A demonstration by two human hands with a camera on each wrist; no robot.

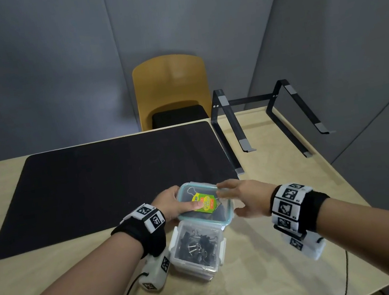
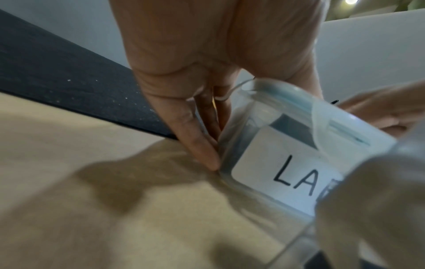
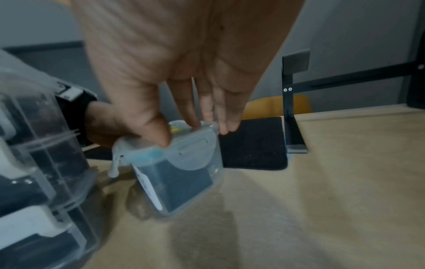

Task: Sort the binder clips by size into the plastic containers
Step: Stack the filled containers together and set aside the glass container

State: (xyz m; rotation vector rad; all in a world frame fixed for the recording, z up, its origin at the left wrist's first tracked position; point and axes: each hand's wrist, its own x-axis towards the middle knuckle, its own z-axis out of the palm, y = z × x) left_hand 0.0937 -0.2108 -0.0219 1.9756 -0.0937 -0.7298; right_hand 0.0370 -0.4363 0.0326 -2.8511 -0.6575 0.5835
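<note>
A lidded container with a teal rim (image 1: 226, 221) stands on the table at the near edge of the black mat, a green and yellow tag on its lid. Its side label (image 2: 287, 163) starts with "LA". My left hand (image 1: 176, 206) grips its left side, thumb on the lid and fingers (image 2: 202, 142) down the wall. My right hand (image 1: 235, 199) holds the right side, its thumb (image 3: 158, 134) on the lid corner and fingertips on the far edge by the side flap (image 3: 195, 156). Just in front stands a clear container (image 1: 197, 249) full of black binder clips.
The black desk mat (image 1: 108, 179) covers the far middle of the table. A black laptop stand (image 1: 269, 116) sits at the back right, and a yellow chair (image 1: 172, 88) stands behind the table. In the right wrist view the clear container (image 3: 46, 163) sits on another clear container.
</note>
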